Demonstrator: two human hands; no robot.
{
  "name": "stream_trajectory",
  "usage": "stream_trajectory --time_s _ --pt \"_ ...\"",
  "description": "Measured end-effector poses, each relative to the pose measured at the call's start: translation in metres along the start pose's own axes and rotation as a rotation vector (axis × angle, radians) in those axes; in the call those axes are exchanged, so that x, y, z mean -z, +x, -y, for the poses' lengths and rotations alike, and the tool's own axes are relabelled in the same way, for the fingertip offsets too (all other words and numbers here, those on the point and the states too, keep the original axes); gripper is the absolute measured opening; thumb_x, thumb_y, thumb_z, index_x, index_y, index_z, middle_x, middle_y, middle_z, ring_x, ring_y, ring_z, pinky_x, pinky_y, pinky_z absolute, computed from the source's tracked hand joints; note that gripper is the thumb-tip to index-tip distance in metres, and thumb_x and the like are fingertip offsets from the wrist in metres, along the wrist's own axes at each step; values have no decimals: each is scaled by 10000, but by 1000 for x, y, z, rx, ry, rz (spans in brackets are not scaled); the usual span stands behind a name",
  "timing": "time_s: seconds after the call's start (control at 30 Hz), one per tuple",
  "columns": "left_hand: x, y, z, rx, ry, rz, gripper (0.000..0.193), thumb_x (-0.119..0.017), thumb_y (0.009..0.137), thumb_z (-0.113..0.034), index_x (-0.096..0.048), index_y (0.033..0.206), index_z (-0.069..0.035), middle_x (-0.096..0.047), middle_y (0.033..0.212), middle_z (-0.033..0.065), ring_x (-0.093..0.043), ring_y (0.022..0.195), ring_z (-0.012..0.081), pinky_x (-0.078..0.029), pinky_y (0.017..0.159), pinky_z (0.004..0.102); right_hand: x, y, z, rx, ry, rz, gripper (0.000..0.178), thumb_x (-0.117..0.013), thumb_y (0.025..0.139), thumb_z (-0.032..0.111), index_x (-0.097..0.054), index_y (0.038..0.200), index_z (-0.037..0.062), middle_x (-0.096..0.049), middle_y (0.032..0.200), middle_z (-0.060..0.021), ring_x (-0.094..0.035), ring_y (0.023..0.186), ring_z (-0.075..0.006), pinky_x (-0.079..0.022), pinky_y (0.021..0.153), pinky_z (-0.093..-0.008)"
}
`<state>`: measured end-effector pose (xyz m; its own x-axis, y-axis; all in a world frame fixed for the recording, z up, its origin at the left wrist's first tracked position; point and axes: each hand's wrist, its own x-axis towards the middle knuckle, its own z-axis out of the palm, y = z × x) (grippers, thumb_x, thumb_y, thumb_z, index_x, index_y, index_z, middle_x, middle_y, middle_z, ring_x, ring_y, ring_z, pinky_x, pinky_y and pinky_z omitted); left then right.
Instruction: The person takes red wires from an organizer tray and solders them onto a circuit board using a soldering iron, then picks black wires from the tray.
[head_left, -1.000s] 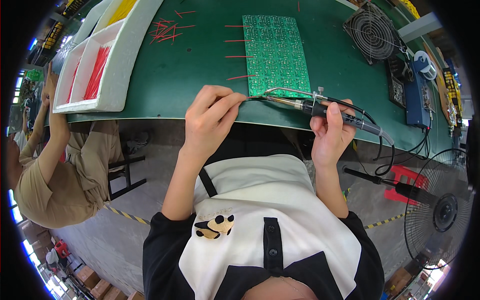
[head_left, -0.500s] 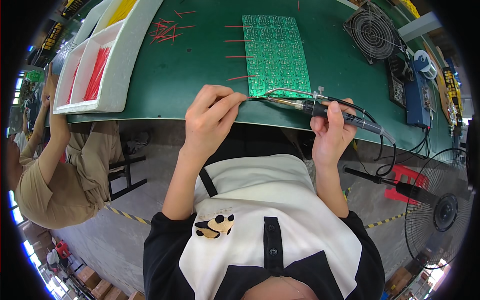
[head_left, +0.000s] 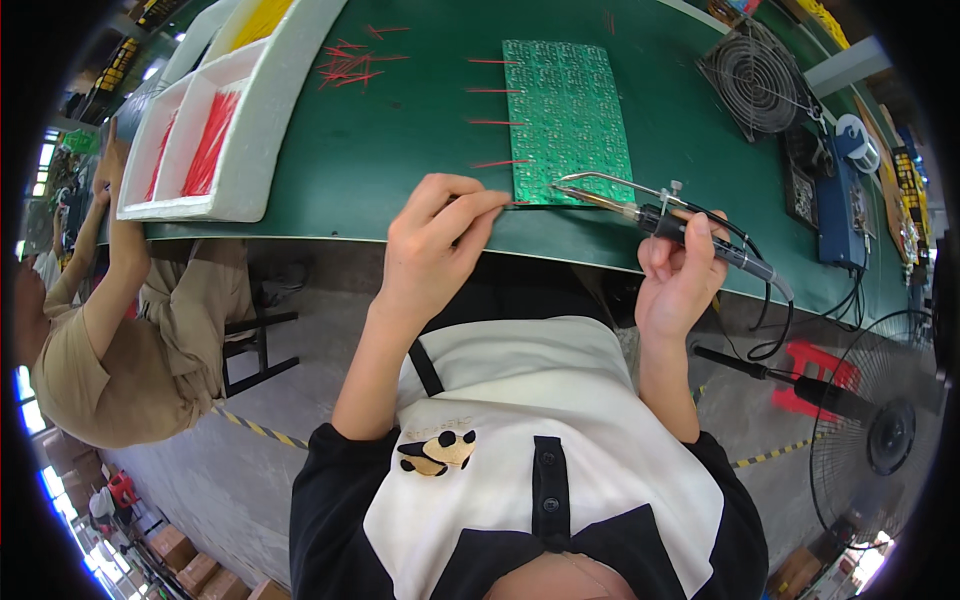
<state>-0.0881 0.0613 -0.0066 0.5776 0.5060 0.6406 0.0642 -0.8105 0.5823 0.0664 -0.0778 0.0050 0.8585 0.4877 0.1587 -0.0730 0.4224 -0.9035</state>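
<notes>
Left hand (head_left: 430, 245) pinches — apparently — one red wire (head_left: 519, 203); right hand (head_left: 682, 280) grips one soldering iron (head_left: 660, 222); four wires (head_left: 490, 91) overlap one board (head_left: 568, 120).

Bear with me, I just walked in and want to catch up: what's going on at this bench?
A person's right hand holds a soldering iron, its tip over the near end of a green circuit board; whether it touches is unclear. The left hand pinches a red wire at the board's near left corner. Four other red wires jut from the board's left edge, and a loose pile of red wires lies farther left on the table.
</notes>
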Motion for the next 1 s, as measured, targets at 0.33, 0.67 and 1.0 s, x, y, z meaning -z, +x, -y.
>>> stream_trajectory --time_s 0.33,0.67,1.0 --pt "69 83 79 163 550 42 116 -601 814 -118 -572 894 -40 -591 860 104 -594 737 249 -464 614 349 -9 -1 6 -66 152 -21 272 -438 952 300 -510 993 41 -469 680 -22 -362 506 -63 -375 526 -243" --pt "59 106 129 85 854 265 131 -563 834 -193 -553 855 -64 -566 833 115 -586 779 305 -476 669 424 5 21 12 66 154 -64 234 -472 941 245 -504 994 19 -497 671 -25 -375 491 -52 -404 489 -234" --pt "43 146 81 -23 370 275 124 -572 830 -130 -546 898 -29 -626 730 107 -606 690 271 -482 643 362 6 102 15 -27 104 77 175 -561 894 206 -526 858 39 -541 665 -34 -444 498 -56 -484 527 -244"
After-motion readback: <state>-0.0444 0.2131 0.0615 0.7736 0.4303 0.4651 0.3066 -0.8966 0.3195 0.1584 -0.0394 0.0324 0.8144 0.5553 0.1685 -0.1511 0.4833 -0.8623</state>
